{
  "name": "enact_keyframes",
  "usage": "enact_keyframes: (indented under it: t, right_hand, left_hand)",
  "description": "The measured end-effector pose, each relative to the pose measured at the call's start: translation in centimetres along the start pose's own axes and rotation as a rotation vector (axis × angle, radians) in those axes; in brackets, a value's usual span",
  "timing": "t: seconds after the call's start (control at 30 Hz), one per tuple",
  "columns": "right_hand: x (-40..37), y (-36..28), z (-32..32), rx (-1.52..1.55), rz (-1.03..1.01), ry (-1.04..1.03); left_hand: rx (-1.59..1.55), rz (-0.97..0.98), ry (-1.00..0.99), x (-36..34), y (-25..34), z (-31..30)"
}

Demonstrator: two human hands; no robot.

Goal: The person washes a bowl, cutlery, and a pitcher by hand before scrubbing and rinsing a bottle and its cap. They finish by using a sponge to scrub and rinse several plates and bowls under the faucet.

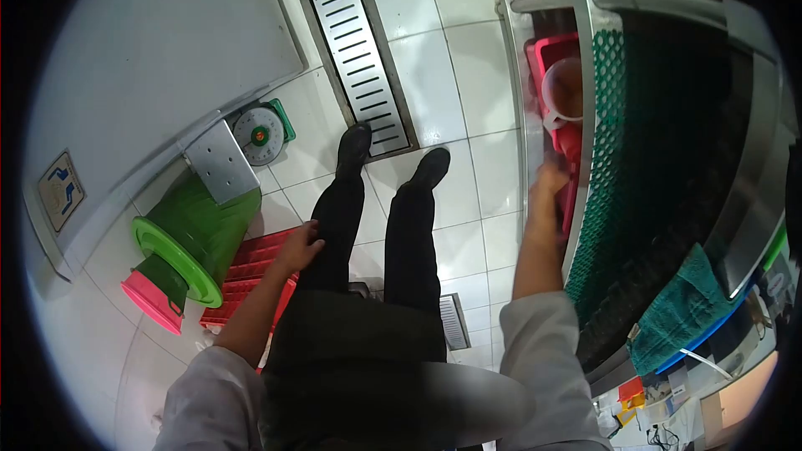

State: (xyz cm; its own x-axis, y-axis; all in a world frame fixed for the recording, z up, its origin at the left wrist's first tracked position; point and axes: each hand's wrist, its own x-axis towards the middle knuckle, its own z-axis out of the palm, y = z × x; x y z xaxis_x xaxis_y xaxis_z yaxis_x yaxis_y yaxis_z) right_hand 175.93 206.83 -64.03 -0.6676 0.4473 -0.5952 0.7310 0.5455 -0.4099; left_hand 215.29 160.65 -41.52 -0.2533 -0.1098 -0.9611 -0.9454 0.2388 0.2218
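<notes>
My left hand (301, 248) hangs beside my left thigh with its fingers loosely apart and nothing in them. Below it lies a red plastic crate (251, 271) on the floor. My right hand (549, 181) reaches in under the metal counter, at the edge of a red tray (535, 58) on the lower shelf. Its fingers are smeared by motion, and I cannot tell whether they grip anything. Just beyond them in the tray is a translucent plastic jug (561, 88) with an orange-brown inside. A red object (570, 142) lies between the jug and my hand.
Green mesh (606, 100) lines the counter edge at right, with a teal cloth (685, 309) farther down. At left stand a dial scale (259, 135), an upturned green bucket (200, 225) and a large white cabinet (167, 33). A slotted drain (359, 50) crosses the tiled floor.
</notes>
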Motion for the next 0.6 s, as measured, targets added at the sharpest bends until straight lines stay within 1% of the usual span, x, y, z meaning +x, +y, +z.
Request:
enact_keyframes:
  t: [0.03,0.07,0.1,0.13,0.17,0.2,0.23,0.27,0.3,0.33,0.37,0.4,0.43,0.47,0.5,0.53,0.57,0.6]
  right_hand:
    - [-3.8,0.5,2.0,0.093,-0.021,0.113]
    - [-10.3,-3.0,1.4,0.287,0.092,-0.158]
    - [-13.6,-2.2,2.5,0.229,0.036,-0.223]
    - [-16.4,-2.1,2.7,0.007,0.025,-0.438]
    - [-16.8,4.3,4.2,-0.323,-0.574,-0.408]
    - [-22.3,0.0,3.1,-0.445,-0.448,-0.594]
    - [-25.2,0.1,2.7,-0.511,-0.513,-0.764]
    - [-28.2,0.4,2.7,-0.542,-0.643,-0.753]
    - [-31.4,-1.7,1.5,-0.453,-0.411,-0.944]
    - [-33.5,-2.3,1.3,-0.541,-0.348,-0.994]
    - [-35.5,-2.3,0.7,-0.476,-0.368,-0.972]
    - [-37.7,-4.7,-0.6,-0.456,-0.388,-0.966]
    - [-39.2,-5.9,-1.8,-0.411,-0.357,-0.950]
    - [-40.7,-7.7,-3.1,-0.336,-0.235,-0.923]
    - [-41.5,-9.3,-4.7,-0.444,-0.426,-0.833]
    - [-42.1,-10.6,-5.9,-0.454,-0.465,-0.775]
    - [-41.9,-10.4,-6.9,-0.407,-0.512,-0.698]
    - [-40.9,-9.3,-7.5,-0.263,-0.357,-0.700]
  left_hand:
    - [-0.012,0.009,0.007,-0.2,1.2,0.4]
    - [-0.024,0.075,0.015,-0.6,2.6,0.8]
    - [-0.037,0.143,0.026,-0.9,4.0,1.1]
    - [-0.050,0.156,0.036,-1.1,5.0,1.5]
    - [-0.161,0.201,0.058,-1.3,5.8,2.1]
    - [-0.273,0.248,0.080,-1.6,6.2,2.4]
    - [-0.285,0.264,0.091,-2.2,6.6,2.3]
    - [-0.368,0.258,0.052,-2.7,7.1,1.9]
    - [-0.450,0.255,0.012,-3.3,7.4,1.4]
    - [-0.465,0.303,0.060,-4.1,7.3,1.0]
    - [-0.471,0.334,0.076,-4.3,6.3,0.7]
    - [-0.452,0.369,0.089,-4.2,4.7,0.2]
    - [-0.430,0.409,0.104,-5.0,3.7,-0.6]
    - [-0.388,0.381,0.117,-6.7,3.8,-2.3]
    - [-0.345,0.357,0.144,-8.1,3.7,-4.0]
    - [-0.251,0.346,0.164,-8.2,2.3,-4.9]
    - [-0.200,0.302,0.176,-7.7,0.6,-5.2]
    - [-0.151,0.286,0.147,-8.2,0.5,-6.8]
